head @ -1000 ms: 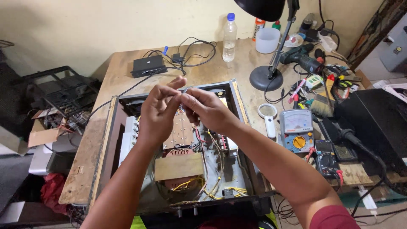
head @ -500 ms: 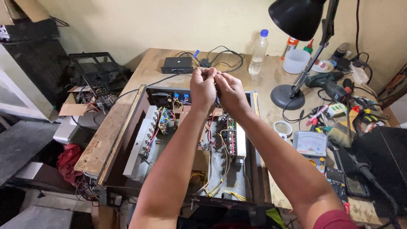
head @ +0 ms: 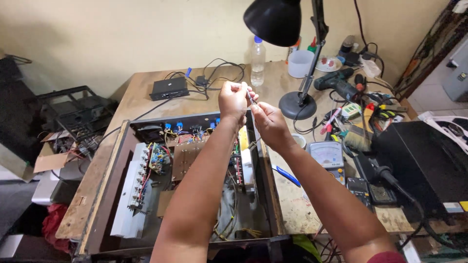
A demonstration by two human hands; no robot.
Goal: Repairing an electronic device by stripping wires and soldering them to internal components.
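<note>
Looking down through the head camera, you have both hands raised above the open amplifier chassis [head: 195, 185] that sits on the wooden worktop [head: 146, 97]. Your left hand [head: 233, 101] and your right hand [head: 269, 125] meet just over the rear edge of the chassis, and between them runs a thin wire [head: 251, 99], pale at the left end and dark where it slants down into your right hand. The fingers of your left hand are pinched on the upper end of it; the fingers of your right hand are closed round the lower part, so the wire lies wholly inside your two grips, off the worktop and clear of the circuit boards [head: 185, 158] below.

Judging by its look, the wire is light and limp, and thin enough to slip or kink, so hold it close to each end and keep it gently taut rather than squeezing hard. Whether its tip is bare or tinned is too small to tell.

Beside your right hand stands the black desk lamp [head: 292, 58]; a clear bottle [head: 258, 61] stands behind your hands, and an analogue meter [head: 327, 156] lies to the right of the chassis.
</note>
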